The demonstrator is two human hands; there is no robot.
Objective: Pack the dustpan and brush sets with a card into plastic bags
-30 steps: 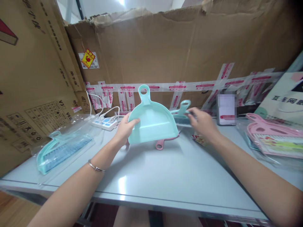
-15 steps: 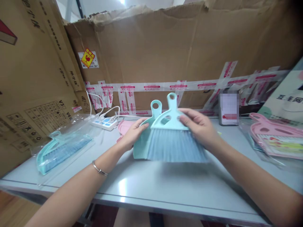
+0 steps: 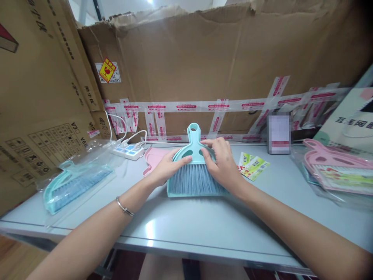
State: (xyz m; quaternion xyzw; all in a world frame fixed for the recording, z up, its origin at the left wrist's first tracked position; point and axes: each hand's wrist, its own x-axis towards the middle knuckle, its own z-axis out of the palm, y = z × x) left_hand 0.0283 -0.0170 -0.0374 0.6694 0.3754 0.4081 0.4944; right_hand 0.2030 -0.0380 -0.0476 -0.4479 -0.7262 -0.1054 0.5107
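A mint-green hand brush (image 3: 195, 179) with blue-grey bristles lies against the front of a matching dustpan (image 3: 172, 192), their looped handles lined up at the top. My left hand (image 3: 166, 168) grips the left edge of the pair, thumb across the brush head. On the opposite side my right hand (image 3: 223, 163) is closed round the brush and pan, its thumb on the front. The pair is tilted up over the table. Most of the dustpan is hidden behind the brush.
Bagged mint brush set (image 3: 78, 186) lies left; pink set (image 3: 335, 163) lies right. A pink dustpan (image 3: 154, 157), power strip (image 3: 128, 151), printed cards (image 3: 253, 165) and phone (image 3: 279, 134) are farther back. A large cardboard box (image 3: 186, 58) walls off the table's rear.
My right hand has moved the brush left onto the dustpan, so the two now overlap. The printed cards behind have come into view.
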